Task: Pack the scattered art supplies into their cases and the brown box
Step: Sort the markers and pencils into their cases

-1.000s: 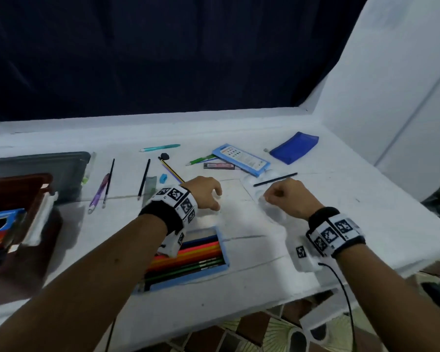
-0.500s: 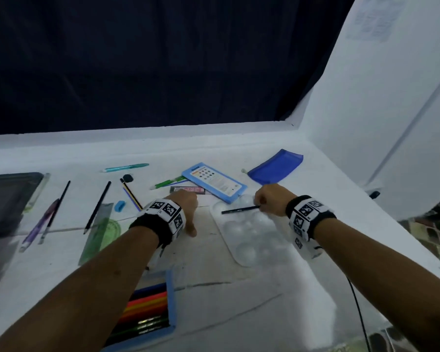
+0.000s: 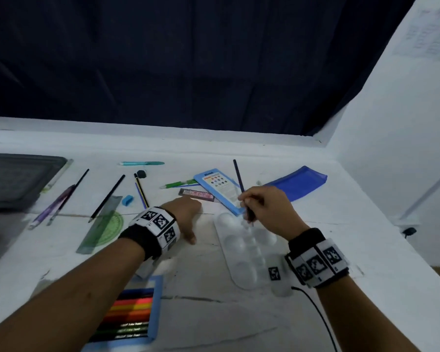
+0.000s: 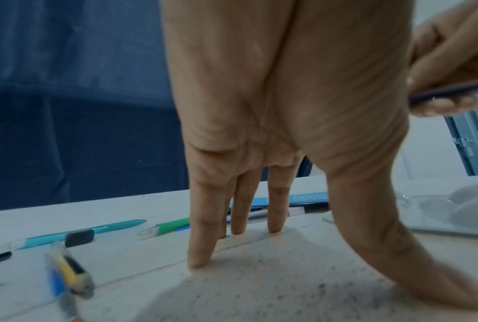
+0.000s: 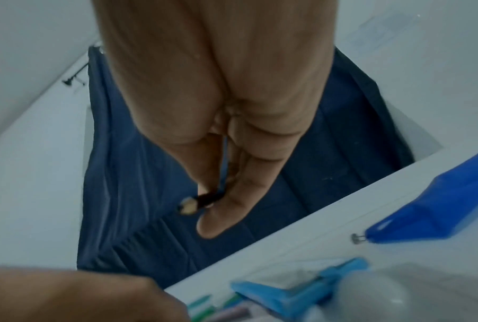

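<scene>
My right hand (image 3: 249, 207) pinches a dark pencil (image 3: 239, 179) and holds it nearly upright above the far end of the white paint palette (image 3: 241, 255). The pencil's blunt end (image 5: 189, 207) sticks out between thumb and finger in the right wrist view. My left hand (image 3: 188, 219) rests on the table left of the palette, its straight fingers (image 4: 202, 250) and thumb pressing on the surface and holding nothing. An open tray of coloured pencils (image 3: 132, 316) lies near the front edge. Its light blue lid (image 3: 217, 189) lies beyond the hands. The brown box is out of view.
A blue pouch (image 3: 297, 184) lies at the back right. Left of my hands lie several pens and pencils, a green pen (image 3: 178, 184), a green ruler and protractor (image 3: 104, 227), a blue sharpener (image 3: 127, 200) and a lead box (image 3: 196, 195). A grey case (image 3: 18, 179) sits at far left.
My right hand has lifted the dark pencil off the palette and swung it from lying flat to nearly upright. The left hand stays planted on the table.
</scene>
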